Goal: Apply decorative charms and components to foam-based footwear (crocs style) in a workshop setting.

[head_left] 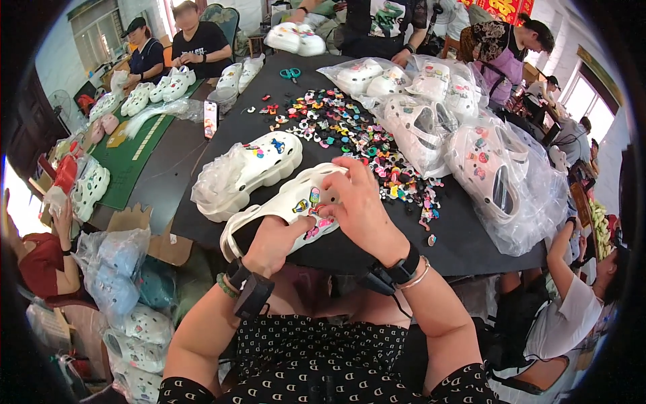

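Note:
A white clog with holes in its upper and several colourful charms lies tilted in front of me. My left hand reaches into its foot opening and grips the upper, thumb on top beside a pink charm. Over the toe part bends my right hand, its fingers curled against the upper near the charms; whatever its fingertips pinch is hidden. Just beyond is a second white clog, decorated with charms, clear plastic bunched around its heel end.
Loose colourful charms spread across the dark tabletop. Bagged white clogs crowd the right side. Teal-handled scissors lie at the back, and a phone stands at left. Other people work around the table; one holds white clogs.

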Demonstrator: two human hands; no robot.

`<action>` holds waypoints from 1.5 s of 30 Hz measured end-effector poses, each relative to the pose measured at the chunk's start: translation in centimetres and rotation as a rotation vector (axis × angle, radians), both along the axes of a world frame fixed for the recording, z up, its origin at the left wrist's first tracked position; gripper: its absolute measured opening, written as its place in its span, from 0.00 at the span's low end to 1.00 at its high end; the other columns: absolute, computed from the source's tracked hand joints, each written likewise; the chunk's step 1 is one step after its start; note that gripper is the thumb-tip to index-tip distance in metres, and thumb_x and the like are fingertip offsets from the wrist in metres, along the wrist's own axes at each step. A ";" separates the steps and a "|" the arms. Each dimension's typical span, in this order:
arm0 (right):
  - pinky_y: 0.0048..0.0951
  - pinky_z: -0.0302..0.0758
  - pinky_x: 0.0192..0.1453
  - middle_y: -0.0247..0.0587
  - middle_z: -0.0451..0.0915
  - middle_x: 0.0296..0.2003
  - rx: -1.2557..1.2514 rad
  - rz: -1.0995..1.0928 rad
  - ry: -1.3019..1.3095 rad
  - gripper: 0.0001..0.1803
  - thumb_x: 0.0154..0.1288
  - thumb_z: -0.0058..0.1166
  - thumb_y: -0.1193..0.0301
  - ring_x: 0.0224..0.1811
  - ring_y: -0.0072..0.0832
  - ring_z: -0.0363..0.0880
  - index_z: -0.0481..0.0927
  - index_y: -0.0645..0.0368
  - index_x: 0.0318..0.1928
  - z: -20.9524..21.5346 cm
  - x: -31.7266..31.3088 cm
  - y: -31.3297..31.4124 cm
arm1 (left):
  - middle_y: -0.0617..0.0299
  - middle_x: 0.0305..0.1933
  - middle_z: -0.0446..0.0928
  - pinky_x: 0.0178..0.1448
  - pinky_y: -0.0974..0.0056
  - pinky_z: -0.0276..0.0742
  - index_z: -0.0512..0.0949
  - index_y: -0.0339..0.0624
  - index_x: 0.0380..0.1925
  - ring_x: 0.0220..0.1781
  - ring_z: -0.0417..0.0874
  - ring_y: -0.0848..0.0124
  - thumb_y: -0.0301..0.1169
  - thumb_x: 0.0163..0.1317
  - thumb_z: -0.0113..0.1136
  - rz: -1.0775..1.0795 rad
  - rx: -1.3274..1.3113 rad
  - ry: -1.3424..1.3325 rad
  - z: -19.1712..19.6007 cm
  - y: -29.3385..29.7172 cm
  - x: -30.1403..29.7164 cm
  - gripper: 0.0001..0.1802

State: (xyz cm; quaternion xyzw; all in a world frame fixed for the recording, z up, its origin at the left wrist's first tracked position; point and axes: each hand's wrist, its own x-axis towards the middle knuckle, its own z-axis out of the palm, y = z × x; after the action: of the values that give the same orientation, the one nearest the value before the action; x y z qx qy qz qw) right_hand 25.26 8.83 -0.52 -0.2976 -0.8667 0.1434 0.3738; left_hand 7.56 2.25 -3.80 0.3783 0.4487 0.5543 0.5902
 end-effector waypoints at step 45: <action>0.43 0.61 0.69 0.48 0.68 0.62 -0.141 -0.015 -0.140 0.36 0.43 0.71 0.72 0.65 0.45 0.64 0.74 0.51 0.57 1.2 0.8 0.0 | 0.49 0.57 0.78 0.62 0.57 0.74 0.75 0.36 0.59 0.57 0.80 0.56 0.24 0.61 0.63 0.187 0.394 0.507 -1.3 -1.3 2.4 0.24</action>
State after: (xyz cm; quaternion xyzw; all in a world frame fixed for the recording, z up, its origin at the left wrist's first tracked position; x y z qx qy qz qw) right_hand 26.01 8.79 0.68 -0.3388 -0.8763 0.1799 0.2914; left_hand 10.00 0.97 -5.08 0.5681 0.4984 0.5704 0.3219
